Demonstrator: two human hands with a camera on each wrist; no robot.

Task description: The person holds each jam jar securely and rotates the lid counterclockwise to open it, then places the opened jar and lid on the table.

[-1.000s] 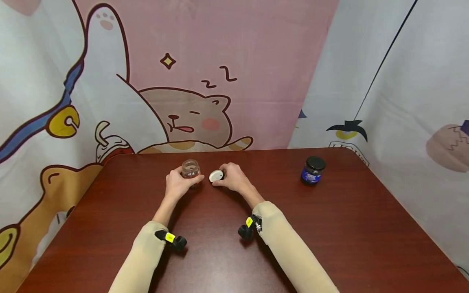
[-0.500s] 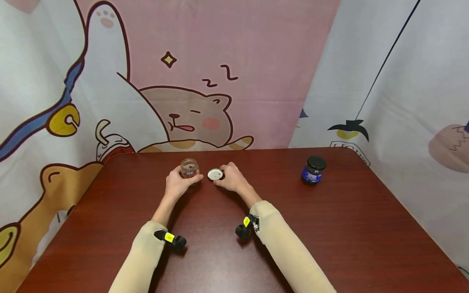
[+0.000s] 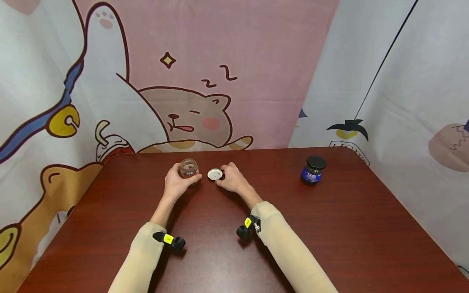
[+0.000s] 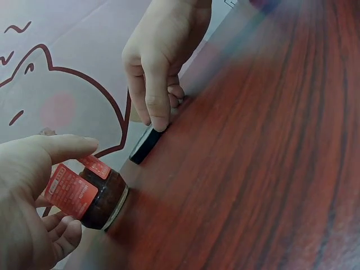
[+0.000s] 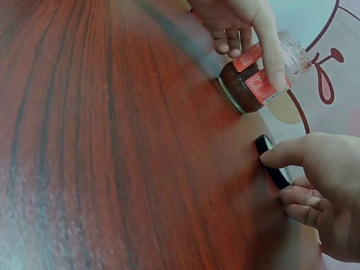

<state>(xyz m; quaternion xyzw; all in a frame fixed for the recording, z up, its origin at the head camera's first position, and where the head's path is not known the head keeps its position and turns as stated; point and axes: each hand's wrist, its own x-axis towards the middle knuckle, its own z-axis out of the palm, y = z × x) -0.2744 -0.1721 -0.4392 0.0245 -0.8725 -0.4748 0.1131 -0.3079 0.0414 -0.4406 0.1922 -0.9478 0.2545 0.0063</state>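
Toward the back of the table, my left hand (image 3: 175, 183) holds a small lidless glass jar (image 3: 189, 168) with thumb and fingers around it. A red label (image 4: 72, 191) and dark contents low in the jar show in the left wrist view; its neck is bare glass. My right hand (image 3: 233, 180) pinches a round lid (image 3: 215, 174) just to the right of the jar, apart from it. The lid's white inner face is turned up. Its black rim (image 5: 274, 163) sits between thumb and fingers, close over the tabletop.
A second jar (image 3: 313, 171), with a black lid and a blue label, stands upright at the back right of the brown wooden table (image 3: 278, 244). Behind the table's far edge hangs a cartoon-printed cloth (image 3: 264, 73).
The lid has tipped flatter and come down slightly, its white inside now facing more upward. The right hand moved with it a little. The left hand and jar shifted slightly left.
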